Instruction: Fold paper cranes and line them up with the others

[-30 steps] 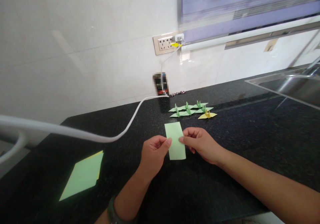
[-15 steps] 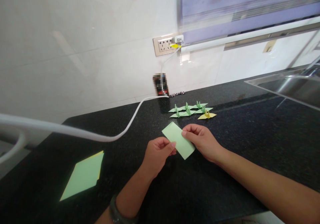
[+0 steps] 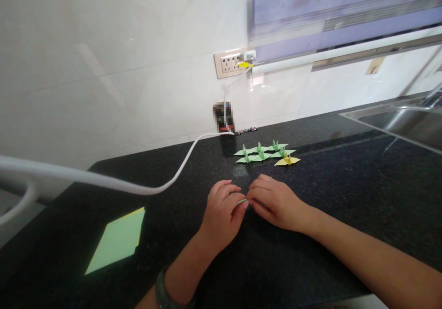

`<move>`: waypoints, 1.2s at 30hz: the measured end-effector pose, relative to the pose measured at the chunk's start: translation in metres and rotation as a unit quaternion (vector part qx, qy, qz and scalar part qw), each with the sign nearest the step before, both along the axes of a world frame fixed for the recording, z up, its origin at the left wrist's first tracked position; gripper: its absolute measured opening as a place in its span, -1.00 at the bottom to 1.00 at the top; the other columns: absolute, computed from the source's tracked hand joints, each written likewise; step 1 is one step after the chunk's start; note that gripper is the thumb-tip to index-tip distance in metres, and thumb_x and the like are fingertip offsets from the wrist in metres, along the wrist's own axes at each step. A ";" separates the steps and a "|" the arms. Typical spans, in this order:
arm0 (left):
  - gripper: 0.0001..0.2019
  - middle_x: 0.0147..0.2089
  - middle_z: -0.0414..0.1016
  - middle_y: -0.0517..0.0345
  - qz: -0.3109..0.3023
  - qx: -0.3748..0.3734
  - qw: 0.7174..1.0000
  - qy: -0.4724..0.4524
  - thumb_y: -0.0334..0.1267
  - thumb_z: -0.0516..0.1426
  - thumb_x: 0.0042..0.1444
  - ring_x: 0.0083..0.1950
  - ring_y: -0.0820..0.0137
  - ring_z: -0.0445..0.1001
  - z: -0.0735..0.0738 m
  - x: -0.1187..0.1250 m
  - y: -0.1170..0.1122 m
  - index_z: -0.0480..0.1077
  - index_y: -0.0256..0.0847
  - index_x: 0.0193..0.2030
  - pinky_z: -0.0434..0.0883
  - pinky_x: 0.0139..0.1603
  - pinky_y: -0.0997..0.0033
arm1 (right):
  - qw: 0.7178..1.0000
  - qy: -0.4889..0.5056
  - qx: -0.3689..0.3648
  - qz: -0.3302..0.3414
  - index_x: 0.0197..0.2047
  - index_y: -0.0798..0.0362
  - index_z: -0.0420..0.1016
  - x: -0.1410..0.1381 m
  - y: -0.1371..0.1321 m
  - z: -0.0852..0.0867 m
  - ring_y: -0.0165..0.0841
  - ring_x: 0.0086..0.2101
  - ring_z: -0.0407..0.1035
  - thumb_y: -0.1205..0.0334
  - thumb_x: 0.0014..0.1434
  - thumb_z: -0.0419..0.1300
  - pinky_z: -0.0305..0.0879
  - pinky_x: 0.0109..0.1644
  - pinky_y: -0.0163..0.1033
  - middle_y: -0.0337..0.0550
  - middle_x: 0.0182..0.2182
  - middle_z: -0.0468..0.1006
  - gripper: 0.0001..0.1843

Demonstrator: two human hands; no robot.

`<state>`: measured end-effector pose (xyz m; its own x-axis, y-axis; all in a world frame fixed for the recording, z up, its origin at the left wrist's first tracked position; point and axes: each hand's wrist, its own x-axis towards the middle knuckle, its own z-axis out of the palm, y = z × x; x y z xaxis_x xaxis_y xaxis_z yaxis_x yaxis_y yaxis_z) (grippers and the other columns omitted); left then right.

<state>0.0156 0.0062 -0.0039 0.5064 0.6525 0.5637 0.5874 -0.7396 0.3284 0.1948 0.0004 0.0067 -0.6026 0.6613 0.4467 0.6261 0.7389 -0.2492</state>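
Between my two hands is a folded sheet of green paper (image 3: pixel 242 201), seen edge-on so that only a thin green strip shows. My left hand (image 3: pixel 223 212) pinches it between thumb and fingers. From the other side my right hand (image 3: pixel 274 202) grips its right end, fingertips close to those of the left; most of the paper is hidden by the fingers. Just beyond the hands stand several folded green paper cranes (image 3: pixel 261 153) in two rows, with one yellow paper crane (image 3: pixel 287 160) at their right front.
A stack of green and yellow paper sheets (image 3: pixel 119 241) lies on the black countertop (image 3: pixel 276 267) at the left. A white cable (image 3: pixel 186 161) crosses from the left to a blurred-out phone-like object (image 3: pixel 224 117) against the wall. At the far right is a metal sink (image 3: pixel 407 122).
The green paper was lying flat toward me and is now turned edge-on between the fingers. Both hands have rolled over, their backs now upward, and their fingertips have come together.
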 end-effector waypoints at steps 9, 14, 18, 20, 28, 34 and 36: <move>-0.84 -0.27 0.43 0.10 -0.002 0.013 0.999 0.040 -0.39 -0.01 0.05 -0.04 0.28 0.24 0.007 0.000 -0.003 0.39 -0.25 -0.38 0.17 0.06 0.14 | 1.000 0.007 -0.014 0.022 -0.34 0.10 0.36 0.000 0.001 0.000 -0.37 -0.33 0.20 0.35 0.11 -0.03 0.13 -0.22 -0.25 -0.13 -0.40 0.39 -0.85; -0.85 -0.26 0.43 0.10 0.036 0.040 0.998 0.044 -0.38 -0.01 0.05 -0.04 0.27 0.25 0.010 -0.006 0.001 0.38 -0.24 -0.41 0.15 0.07 0.11 | 1.000 0.024 -0.014 0.003 -0.38 0.10 0.35 0.005 0.004 -0.001 -0.37 -0.34 0.20 0.37 0.08 0.00 0.13 -0.25 -0.26 -0.14 -0.43 0.39 -0.89; -0.87 -0.28 0.43 0.08 0.085 0.058 0.995 -0.009 -0.37 -0.01 0.05 -0.10 0.29 0.30 0.008 -0.015 0.010 0.37 -0.25 -0.37 0.19 0.02 0.15 | 0.999 0.049 -0.005 -0.024 -0.42 0.10 0.34 0.011 0.008 -0.001 -0.36 -0.36 0.21 0.39 0.05 0.03 0.13 -0.27 -0.26 -0.14 -0.46 0.38 -0.91; -0.87 -0.27 0.43 0.07 0.109 0.038 0.992 -0.059 -0.34 0.00 0.06 -0.13 0.33 0.31 0.008 -0.017 0.012 0.37 -0.25 -0.35 0.23 -0.01 0.21 | 0.997 0.068 -0.006 -0.038 -0.43 0.10 0.34 0.011 0.009 -0.002 -0.36 -0.36 0.21 0.40 0.04 0.03 0.13 -0.28 -0.26 -0.13 -0.47 0.37 -0.91; -0.82 -0.38 0.44 0.11 -0.006 -0.155 0.985 -0.069 -0.23 0.03 0.06 -0.28 0.42 0.36 0.007 -0.005 0.004 0.42 -0.24 -0.36 0.30 -0.22 0.41 | 0.994 0.095 -0.037 0.031 -0.39 0.09 0.34 0.003 0.003 -0.001 -0.38 -0.37 0.21 0.43 0.02 0.04 0.14 -0.27 -0.26 -0.16 -0.45 0.39 -0.90; -0.80 -0.45 0.42 0.13 0.015 -0.145 0.985 -0.095 -0.25 0.03 0.06 -0.36 0.45 0.35 0.004 -0.007 0.004 0.42 -0.25 -0.45 0.28 -0.30 0.45 | 0.994 0.101 -0.036 0.020 -0.40 0.09 0.34 0.003 0.005 -0.003 -0.39 -0.37 0.21 0.42 0.02 0.04 0.14 -0.26 -0.26 -0.17 -0.46 0.40 -0.90; -0.80 -0.45 0.42 0.14 0.040 -0.146 0.983 -0.107 -0.24 0.03 0.06 -0.37 0.45 0.36 0.004 -0.009 0.004 0.42 -0.25 -0.45 0.28 -0.30 0.46 | 0.994 0.102 -0.029 0.000 -0.42 0.09 0.35 0.005 0.007 -0.004 -0.38 -0.37 0.22 0.41 0.02 0.04 0.14 -0.27 -0.27 -0.16 -0.47 0.39 -0.91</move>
<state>0.0066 0.0104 0.0006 0.3364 0.8356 0.4342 0.5344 -0.5491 0.6426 0.1995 0.0076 0.0028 -0.5032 0.6903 0.5199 0.5590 0.7188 -0.4134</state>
